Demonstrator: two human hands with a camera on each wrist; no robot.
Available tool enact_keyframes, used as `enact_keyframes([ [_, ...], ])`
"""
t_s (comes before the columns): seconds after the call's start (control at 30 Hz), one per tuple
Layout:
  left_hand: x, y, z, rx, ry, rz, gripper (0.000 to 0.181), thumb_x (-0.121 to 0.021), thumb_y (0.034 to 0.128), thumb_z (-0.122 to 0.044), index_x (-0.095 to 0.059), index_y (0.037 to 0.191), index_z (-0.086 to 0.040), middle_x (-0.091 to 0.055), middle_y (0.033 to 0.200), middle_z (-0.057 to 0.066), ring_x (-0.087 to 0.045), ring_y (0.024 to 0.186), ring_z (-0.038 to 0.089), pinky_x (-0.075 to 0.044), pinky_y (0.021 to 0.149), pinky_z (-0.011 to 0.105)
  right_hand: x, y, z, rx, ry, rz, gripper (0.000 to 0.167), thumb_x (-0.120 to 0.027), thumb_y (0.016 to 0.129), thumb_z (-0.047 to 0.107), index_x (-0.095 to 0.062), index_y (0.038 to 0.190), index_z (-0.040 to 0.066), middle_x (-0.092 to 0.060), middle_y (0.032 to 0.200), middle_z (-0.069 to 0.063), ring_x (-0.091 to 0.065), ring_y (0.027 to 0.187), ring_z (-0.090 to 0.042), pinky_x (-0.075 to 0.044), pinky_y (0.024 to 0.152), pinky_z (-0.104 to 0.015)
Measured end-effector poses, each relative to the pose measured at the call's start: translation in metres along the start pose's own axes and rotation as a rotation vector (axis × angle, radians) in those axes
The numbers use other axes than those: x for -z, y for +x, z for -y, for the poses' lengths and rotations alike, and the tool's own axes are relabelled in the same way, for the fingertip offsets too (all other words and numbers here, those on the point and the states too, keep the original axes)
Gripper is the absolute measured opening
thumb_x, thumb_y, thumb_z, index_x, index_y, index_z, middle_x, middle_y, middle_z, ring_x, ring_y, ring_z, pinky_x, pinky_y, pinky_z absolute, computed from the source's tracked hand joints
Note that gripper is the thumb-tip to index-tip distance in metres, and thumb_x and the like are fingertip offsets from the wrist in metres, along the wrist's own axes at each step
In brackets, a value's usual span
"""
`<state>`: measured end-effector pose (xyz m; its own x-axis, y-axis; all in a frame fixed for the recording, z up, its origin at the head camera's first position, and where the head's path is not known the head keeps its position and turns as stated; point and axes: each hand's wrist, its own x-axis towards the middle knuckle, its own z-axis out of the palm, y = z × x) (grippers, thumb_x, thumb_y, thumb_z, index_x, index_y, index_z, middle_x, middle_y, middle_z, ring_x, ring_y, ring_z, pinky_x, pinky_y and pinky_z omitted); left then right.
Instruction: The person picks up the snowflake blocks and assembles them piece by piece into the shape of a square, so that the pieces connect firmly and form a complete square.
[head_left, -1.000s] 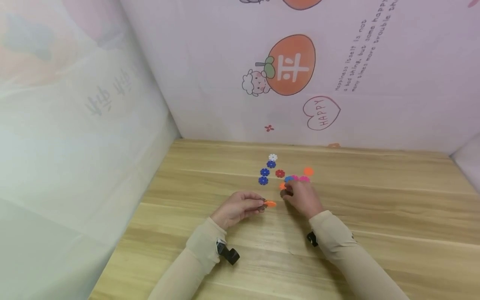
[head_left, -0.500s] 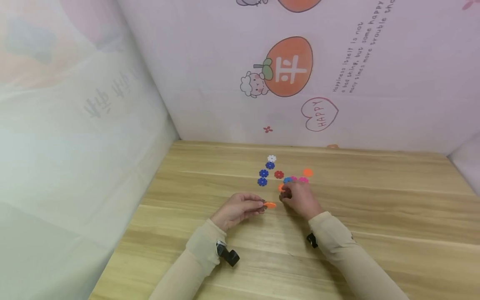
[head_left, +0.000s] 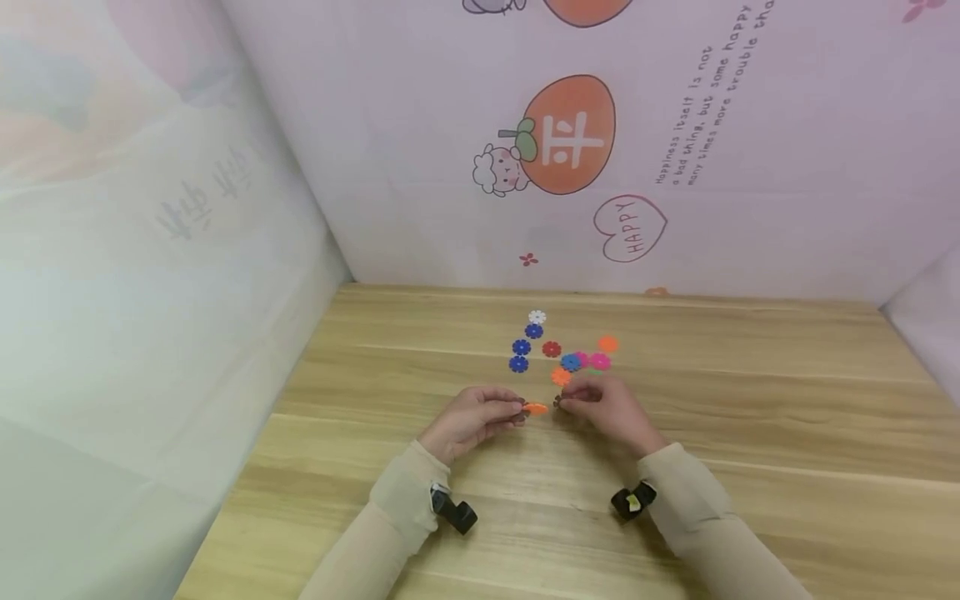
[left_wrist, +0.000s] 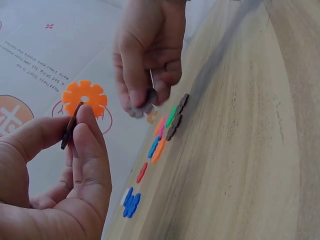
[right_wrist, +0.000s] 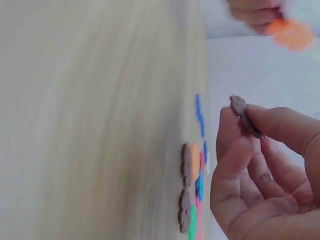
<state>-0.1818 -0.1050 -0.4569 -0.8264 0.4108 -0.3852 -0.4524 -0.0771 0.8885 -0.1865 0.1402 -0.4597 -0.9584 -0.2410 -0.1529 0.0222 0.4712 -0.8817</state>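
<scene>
My left hand pinches a brown notched disc between thumb and fingers; an orange notched disc is joined to it, standing out past the fingertips. Across from it, my right hand pinches a brown notched disc between thumb and forefinger, held above the table. The two hands are apart, with a small gap between their pieces. Beyond them lie an orange disc, a light blue disc, pink discs and, partly behind my right hand, a green disc.
Farther back on the wooden table are a red disc, a white disc, several dark blue discs and another orange disc. Two brown discs lie nearer my right hand. Printed cloth stands behind the table.
My right hand has lifted off the table discs with a brown disc and drawn back toward me, uncovering the orange and light blue discs. My left hand keeps its pieces nearly still.
</scene>
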Motion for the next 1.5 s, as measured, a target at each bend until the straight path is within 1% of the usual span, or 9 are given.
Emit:
enact_keyframes([
  [0.13,0.001,0.0,0.0,-0.005,0.008,0.002,0.021,-0.065,0.0931,-0.005,-0.065,0.113,0.003,-0.073,0.099,0.005,-0.071,0.091,0.014,-0.057,0.096,0.036,0.0,-0.012,0.003,-0.126,0.215,0.03,0.033,-0.072,0.091,0.023,-0.068,0.116,0.002,-0.071,0.117,-0.011,-0.068,0.103,-0.018,-0.058,0.088,-0.029],
  [0.27,0.002,0.0,0.0,-0.016,0.016,0.008,0.02,-0.065,0.0929,-0.005,-0.065,0.112,0.002,-0.073,0.096,0.003,-0.07,0.09,0.013,-0.057,0.095,0.035,-0.002,-0.018,0.004,-0.174,0.328,0.048,0.036,-0.072,0.091,0.026,-0.068,0.117,0.001,-0.061,0.135,-0.013,-0.067,0.099,-0.011,-0.057,0.083,-0.026],
  [0.33,0.002,0.0,0.001,-0.018,0.015,0.012,0.02,-0.065,0.0927,-0.004,-0.065,0.111,0.002,-0.073,0.096,0.003,-0.07,0.089,0.013,-0.056,0.096,0.036,-0.003,-0.02,0.005,-0.187,0.386,0.058,0.035,-0.071,0.092,0.025,-0.067,0.117,0.0,-0.06,0.136,-0.014,-0.067,0.095,-0.011,-0.057,0.079,-0.027],
  [0.5,0.002,0.002,0.003,-0.015,0.02,0.017,0.02,-0.065,0.0924,-0.004,-0.065,0.112,0.002,-0.073,0.099,0.004,-0.07,0.092,0.014,-0.056,0.097,0.037,-0.005,-0.024,0.008,-0.183,0.431,0.049,0.034,-0.07,0.092,0.023,-0.067,0.117,0.0,-0.066,0.121,-0.009,-0.064,0.091,-0.014,-0.056,0.077,-0.028],
  [0.73,0.001,0.0,0.004,-0.017,0.053,0.005,0.02,-0.065,0.0928,-0.006,-0.064,0.111,0.001,-0.071,0.098,0.005,-0.07,0.088,0.013,-0.058,0.091,0.033,-0.01,-0.027,0.008,-0.175,0.484,0.054,0.033,-0.067,0.094,0.019,-0.064,0.118,-0.004,-0.044,0.147,-0.018,-0.064,0.097,-0.01,-0.057,0.081,-0.026],
  [0.8,0.0,-0.001,0.004,-0.018,0.06,0.001,0.019,-0.065,0.0931,-0.006,-0.064,0.111,0.001,-0.071,0.097,0.005,-0.07,0.088,0.013,-0.059,0.09,0.032,-0.011,-0.026,0.006,-0.169,0.5,0.057,0.032,-0.067,0.095,0.018,-0.064,0.118,-0.004,-0.042,0.148,-0.019,-0.064,0.097,-0.009,-0.057,0.08,-0.025],
  [0.93,0.0,-0.002,0.004,-0.019,0.062,0.002,0.019,-0.065,0.0933,-0.007,-0.064,0.111,0.001,-0.071,0.097,0.006,-0.07,0.088,0.014,-0.059,0.09,0.032,-0.012,-0.025,0.005,-0.173,0.515,0.053,0.033,-0.068,0.094,0.017,-0.064,0.118,-0.004,-0.049,0.141,-0.018,-0.066,0.095,-0.01,-0.057,0.079,-0.024],
  [1.2,-0.001,-0.001,0.005,-0.024,0.065,0.013,0.021,-0.066,0.0922,-0.005,-0.064,0.112,0.003,-0.072,0.096,0.005,-0.07,0.088,0.013,-0.058,0.092,0.034,-0.012,-0.028,0.008,-0.174,0.506,0.067,0.035,-0.067,0.094,0.017,-0.061,0.12,-0.005,-0.071,0.11,-0.003,-0.069,0.093,-0.012,-0.059,0.081,-0.027],
  [1.5,-0.001,-0.001,0.005,-0.03,0.072,0.039,0.025,-0.065,0.0923,-0.005,-0.062,0.114,0.007,-0.072,0.095,0.003,-0.07,0.087,0.013,-0.058,0.093,0.035,-0.013,-0.029,0.01,-0.175,0.52,0.056,0.029,-0.067,0.094,0.016,-0.063,0.116,-0.004,-0.073,0.103,0.0,-0.069,0.09,-0.011,-0.058,0.079,-0.026],
])
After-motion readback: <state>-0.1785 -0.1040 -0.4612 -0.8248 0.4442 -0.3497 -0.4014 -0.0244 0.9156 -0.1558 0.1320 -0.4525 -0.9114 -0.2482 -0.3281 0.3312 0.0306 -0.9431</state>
